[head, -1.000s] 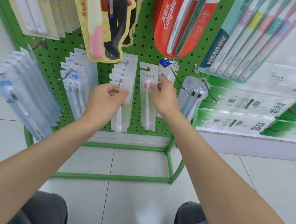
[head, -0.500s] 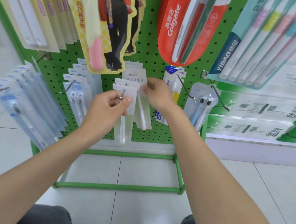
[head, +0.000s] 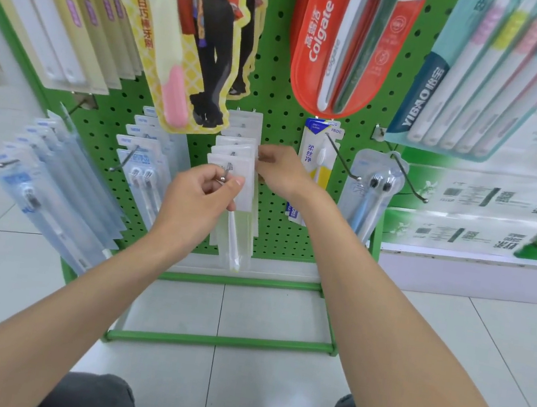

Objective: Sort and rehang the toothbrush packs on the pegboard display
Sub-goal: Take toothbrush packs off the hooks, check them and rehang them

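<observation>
Packs: the white toothbrush packs (head: 247, 173) hang as a fanned stack on the middle peg (head: 227, 172) of the green pegboard (head: 280, 129), cards up and brushes dangling below.
Handling: we judge them light and thin, with a stiffish card top and a clear blister that flexes. They would be easy to bend or tear at the hang hole, and slick enough to fan out or slide off the wire.
Where to hold: we would pinch the card top near the hole rather than the dangling brush end, so the hole can be steered along the peg.
Left hand: our left hand (head: 199, 201) sits in front of the stack. Thumb and forefinger are curled and pinch at the peg's ball tip, against the front card. We cannot tell whether they also nip the card.
Right hand: our right hand (head: 278, 170) is just right of the stack, fingertips pinching the upper edge of one of the packs further back.
Neighbours: blue packs (head: 143, 159) hang on the peg to the left and a blue-and-yellow pack (head: 318, 155) to the right, both apart from the stack.
</observation>
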Demonstrator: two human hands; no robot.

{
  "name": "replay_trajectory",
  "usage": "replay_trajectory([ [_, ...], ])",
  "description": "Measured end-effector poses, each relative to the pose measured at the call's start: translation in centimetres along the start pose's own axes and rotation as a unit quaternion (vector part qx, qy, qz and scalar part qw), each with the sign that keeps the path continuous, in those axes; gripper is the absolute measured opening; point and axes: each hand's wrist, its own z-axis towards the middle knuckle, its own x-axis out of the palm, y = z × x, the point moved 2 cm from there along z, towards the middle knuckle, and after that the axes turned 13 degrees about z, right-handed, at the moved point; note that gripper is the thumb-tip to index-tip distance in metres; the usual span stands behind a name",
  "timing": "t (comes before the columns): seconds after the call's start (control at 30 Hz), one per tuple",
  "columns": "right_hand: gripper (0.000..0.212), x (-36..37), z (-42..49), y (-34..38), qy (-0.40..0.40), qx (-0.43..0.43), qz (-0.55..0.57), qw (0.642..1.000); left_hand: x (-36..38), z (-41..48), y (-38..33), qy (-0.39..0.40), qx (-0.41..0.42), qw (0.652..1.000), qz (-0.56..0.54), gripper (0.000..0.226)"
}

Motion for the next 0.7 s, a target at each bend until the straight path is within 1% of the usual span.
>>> replay_trajectory([
  [0.03,0.027,-0.1,0.0,0.1,-0.009,0.005,0.012,1.000,0.0,0.0,0.0,-0.001,0.001,1.000,0.001,0.017],
  [0.1,0.032,-0.5,0.2,0.6,-0.054,0.012,0.052,0.997,0.1,0.0,0.0,-0.002,0.000,1.000,-0.003,0.017],
  [0.17,0.025,-0.9,0.5,0.9,-0.111,-0.002,0.092,0.990,0.1,0.1,0.1,-0.003,-0.004,1.000,-0.004,0.019],
  [0.23,0.017,-1.0,0.9,1.0,-0.137,-0.026,0.097,0.985,0.2,0.1,0.1,-0.002,-0.006,1.000,-0.004,0.019],
  [0.37,0.017,-0.3,1.8,0.3,-0.142,-0.042,0.076,0.986,0.3,0.2,0.3,-0.003,-0.004,1.000,-0.004,0.019],
  [0.5,0.008,-0.1,2.3,0.0,-0.161,-0.049,0.068,0.983,0.2,0.2,0.3,-0.002,-0.002,1.000,-0.002,0.018],
  [0.7,0.012,-0.1,2.3,0.0,-0.151,-0.055,0.063,0.985,0.3,0.2,0.2,0.000,0.000,1.000,0.000,0.019],
])
